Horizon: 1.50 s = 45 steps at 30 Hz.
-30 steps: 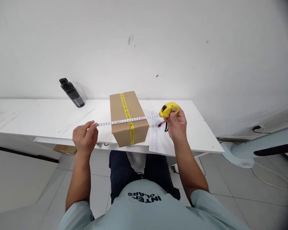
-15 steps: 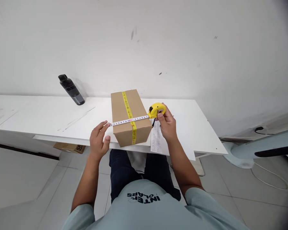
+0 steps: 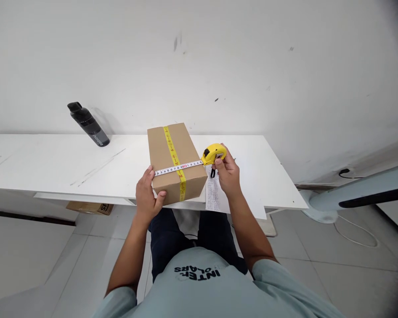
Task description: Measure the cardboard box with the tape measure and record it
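Note:
A brown cardboard box [image 3: 166,148], sealed with yellow printed tape, stands on the white table. Across its top lies the white, numbered blade of a tape measure. The yellow case of that tape measure [image 3: 214,153] is held in my right hand [image 3: 229,175], just off the box's right edge, with a black strap hanging below. At the box's left edge is my left hand [image 3: 147,196], fingers along the side by the blade's end and thumb against the front face. Whether these fingers also pinch the blade's tip is hidden.
A black bottle [image 3: 89,126] stands on the table [image 3: 126,154] at the left, near the wall. White paper [image 3: 248,185] and a printed strip lie under my right forearm. Another carton [image 3: 89,207] is below the table, and a pale blue post [image 3: 368,187] rises at the right.
My left hand has moved right and closed onto the box's left edge, its thumb now on the front. Less blade shows between the hands than before. The view has shifted slightly.

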{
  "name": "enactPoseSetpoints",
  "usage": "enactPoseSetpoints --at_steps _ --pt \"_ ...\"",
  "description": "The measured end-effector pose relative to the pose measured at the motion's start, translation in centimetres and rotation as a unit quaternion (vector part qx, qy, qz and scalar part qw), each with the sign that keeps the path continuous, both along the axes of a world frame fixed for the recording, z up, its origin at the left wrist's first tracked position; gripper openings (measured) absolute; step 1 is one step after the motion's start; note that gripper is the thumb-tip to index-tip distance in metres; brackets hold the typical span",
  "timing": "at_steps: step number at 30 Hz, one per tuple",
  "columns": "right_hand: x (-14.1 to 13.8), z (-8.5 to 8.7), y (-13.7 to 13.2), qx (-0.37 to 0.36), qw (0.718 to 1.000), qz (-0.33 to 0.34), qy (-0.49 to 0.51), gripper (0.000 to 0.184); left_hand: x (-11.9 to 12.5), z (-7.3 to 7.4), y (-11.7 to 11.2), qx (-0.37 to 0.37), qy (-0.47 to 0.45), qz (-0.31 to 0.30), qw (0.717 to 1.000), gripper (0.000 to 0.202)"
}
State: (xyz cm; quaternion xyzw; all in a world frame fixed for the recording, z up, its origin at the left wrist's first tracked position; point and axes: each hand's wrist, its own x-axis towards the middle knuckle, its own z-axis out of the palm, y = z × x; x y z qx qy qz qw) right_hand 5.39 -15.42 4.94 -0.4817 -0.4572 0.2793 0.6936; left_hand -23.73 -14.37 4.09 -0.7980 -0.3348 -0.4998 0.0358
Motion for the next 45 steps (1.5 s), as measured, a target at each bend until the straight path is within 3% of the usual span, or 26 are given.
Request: enactPoseSetpoints --at_steps 16,24,40,45 --pt "0.9 0.1 0.1 0.004 1.0 -0.008 -0.005 0.079 0.2 0.2 -0.8 0.012 -0.001 0.031 0.999 0.068" --pt "0.1 0.1 0.0 0.012 1.0 -0.006 -0.016 0.078 0.3 0.2 -0.9 0.013 -0.008 0.039 0.999 0.067" --pt "-0.4 0.3 -0.1 0.011 1.0 -0.014 -0.01 0.081 0.1 -0.2 -0.6 0.002 -0.024 0.016 1.0 0.067" --pt "-0.2 0.3 0.0 0.01 0.999 -0.012 -0.03 0.078 -0.3 0.3 -0.7 0.007 -0.01 0.021 1.0 0.063"
